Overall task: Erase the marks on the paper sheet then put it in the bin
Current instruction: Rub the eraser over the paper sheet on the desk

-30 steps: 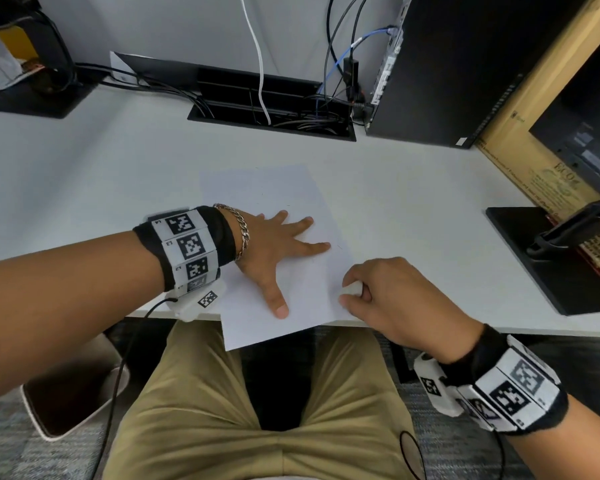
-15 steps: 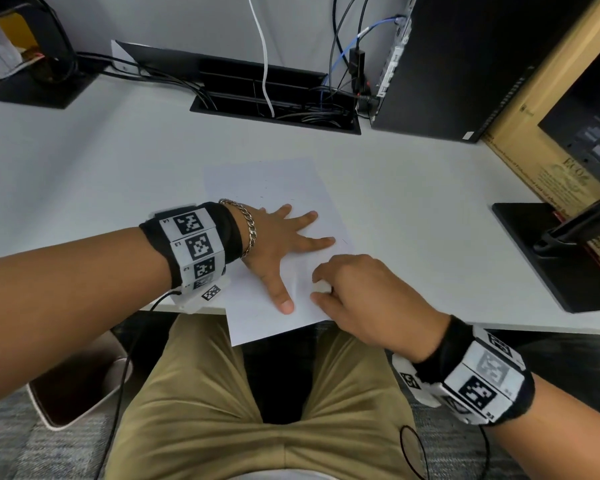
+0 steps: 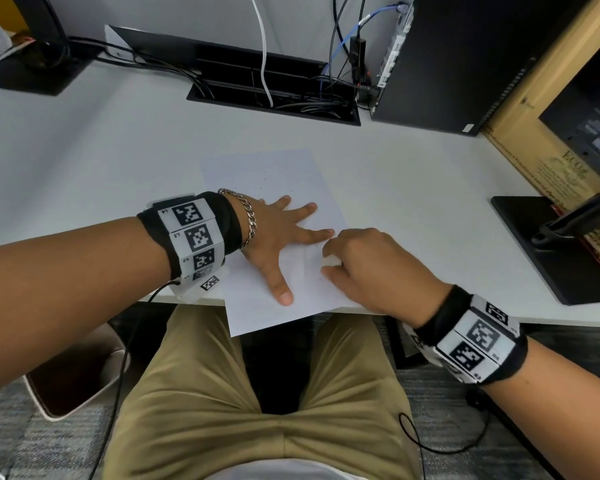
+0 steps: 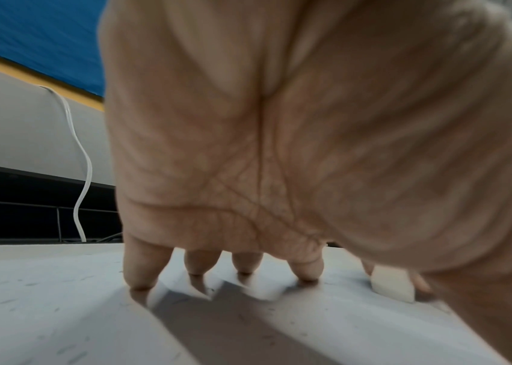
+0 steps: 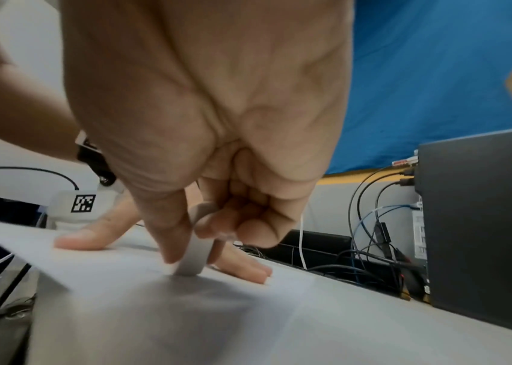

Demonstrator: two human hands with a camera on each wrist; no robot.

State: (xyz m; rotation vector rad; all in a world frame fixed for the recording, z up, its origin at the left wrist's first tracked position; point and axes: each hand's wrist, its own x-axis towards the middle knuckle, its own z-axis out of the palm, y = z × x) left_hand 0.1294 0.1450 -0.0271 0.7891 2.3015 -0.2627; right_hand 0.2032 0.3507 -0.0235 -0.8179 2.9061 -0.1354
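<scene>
Left hand point(image 3: 274, 237), fingers flat, pins thin white paper sheet point(image 3: 274, 174) overhanging tabletop's near edge; right hand point(image 3: 371, 268) pinches small white eraser point(image 3: 329, 260). Risk: hard rubbing crumples or tears the sheet.

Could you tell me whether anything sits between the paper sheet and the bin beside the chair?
Nothing visible blocks it; the paper sheet overhangs the desk edge, and the bin sits open on the floor, lower left.

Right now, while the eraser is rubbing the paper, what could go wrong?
1. The paper sheet hangs over the desk edge; rubbing there could crease or tear it.
2. The eraser in the right hand works close to the left hand pressing the sheet, so it might bump a finger.
</scene>
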